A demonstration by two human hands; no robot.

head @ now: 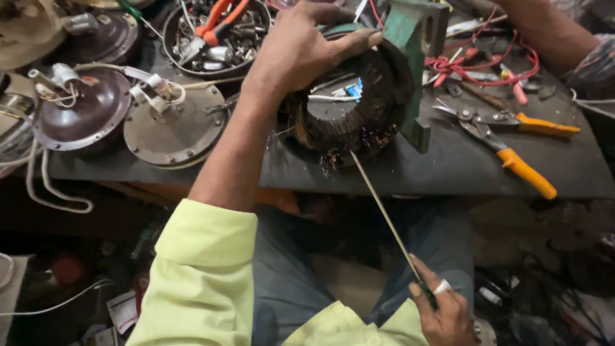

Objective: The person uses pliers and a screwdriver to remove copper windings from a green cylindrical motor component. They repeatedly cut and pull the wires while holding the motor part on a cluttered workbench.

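My left hand (301,48) rests on top of a round dark motor stator (346,106) with copper windings, gripping its upper rim. The stator sits at the front of a dark workbench (448,163), against a green metal bracket (413,57). My right hand (442,307), low near my lap, pinches the end of a thin pale stick (384,214). The stick runs up and left to the stator's lower edge, where frayed copper wire shows.
Orange-handled snips (506,138) lie on the bench at right, with red wires (474,61) behind them. At left lie brown fan motor covers (80,109) and a grey disc (173,128). A bowl of hardware (214,35) stands at the back. Another person's arm (557,38) reaches in top right.
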